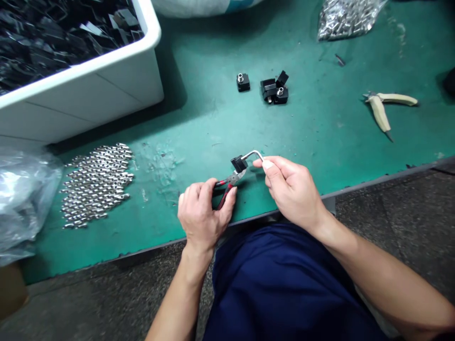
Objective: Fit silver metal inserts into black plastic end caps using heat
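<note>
My left hand (204, 210) is closed around the handles of red-and-black pliers (234, 178) near the front edge of the green table. At the plier jaws is a small black block (239, 164). My right hand (289, 187) pinches a bent silver hex key (254, 152) between thumb and fingers. The key's far end meets the black block; whether it sits inside a hole is too small to tell. Farther back on the table stand a black block with a silver fitting (243, 82) and a small cluster of black blocks (274, 90).
A white bin (106, 90) of black parts fills the back left. Rows of silver fittings (95, 184) lie left, beside a plastic bag (24, 199). Cream-handled pliers (380, 111) lie right. A bag of silver parts (346, 19) is at the back.
</note>
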`<state>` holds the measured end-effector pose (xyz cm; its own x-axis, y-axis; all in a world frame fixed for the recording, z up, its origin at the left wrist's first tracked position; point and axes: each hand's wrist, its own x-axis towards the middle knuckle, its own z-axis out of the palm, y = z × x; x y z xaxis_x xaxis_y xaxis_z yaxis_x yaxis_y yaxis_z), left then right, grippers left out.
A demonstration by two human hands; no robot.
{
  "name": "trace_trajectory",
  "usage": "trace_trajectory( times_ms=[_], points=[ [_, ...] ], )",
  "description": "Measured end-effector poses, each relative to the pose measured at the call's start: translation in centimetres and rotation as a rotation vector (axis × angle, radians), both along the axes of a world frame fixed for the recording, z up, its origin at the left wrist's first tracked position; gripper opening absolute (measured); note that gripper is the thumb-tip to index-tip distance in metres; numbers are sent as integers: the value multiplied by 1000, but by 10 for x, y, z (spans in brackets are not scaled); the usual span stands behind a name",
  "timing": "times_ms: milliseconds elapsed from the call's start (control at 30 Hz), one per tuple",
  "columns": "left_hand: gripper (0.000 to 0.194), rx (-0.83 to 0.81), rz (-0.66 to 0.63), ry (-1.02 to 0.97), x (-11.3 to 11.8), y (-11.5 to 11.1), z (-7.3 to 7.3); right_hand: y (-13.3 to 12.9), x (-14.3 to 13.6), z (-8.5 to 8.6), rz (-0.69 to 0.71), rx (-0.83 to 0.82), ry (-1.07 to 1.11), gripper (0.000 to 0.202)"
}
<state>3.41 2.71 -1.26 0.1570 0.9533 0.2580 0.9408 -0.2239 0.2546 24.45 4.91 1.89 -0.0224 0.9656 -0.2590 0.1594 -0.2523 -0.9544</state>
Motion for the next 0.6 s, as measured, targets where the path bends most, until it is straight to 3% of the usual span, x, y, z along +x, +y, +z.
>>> trace_trajectory(
  times_ms=[600],
  points=[
    [31, 39, 37, -205, 11, -20, 2, -30, -27, 17, -185, 30, 213, 35]
  ],
)
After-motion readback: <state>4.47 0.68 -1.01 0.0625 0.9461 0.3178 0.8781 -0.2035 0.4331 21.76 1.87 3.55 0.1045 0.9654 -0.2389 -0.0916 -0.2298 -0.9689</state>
